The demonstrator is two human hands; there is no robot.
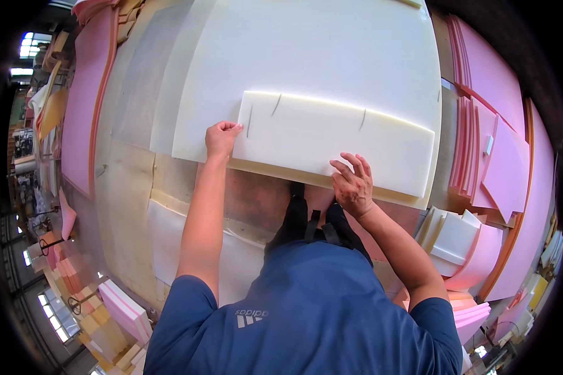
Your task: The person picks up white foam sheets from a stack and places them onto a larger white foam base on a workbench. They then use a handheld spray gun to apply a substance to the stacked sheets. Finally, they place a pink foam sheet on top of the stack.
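R hand [353, 185], L hand [221, 138], foam slab [331, 140] long axis left-right

Bright, even light falls on the white foam slab [331, 147], sharp and shadowless. Ceiling lamps [26, 45] glare far left. Fisheye bending curves edges; the rim goes black.

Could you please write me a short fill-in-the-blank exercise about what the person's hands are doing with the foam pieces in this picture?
1. The left hand grips the ____ end of the small rectangular cream foam slab.
2. The right hand rests on the slab's ____ edge, fingers spread.
3. The slab lies on top of a large white foam ____.
4. The stacked foam sheets at the right are ____ in colour.

Missing words: left; near; sheet; pink
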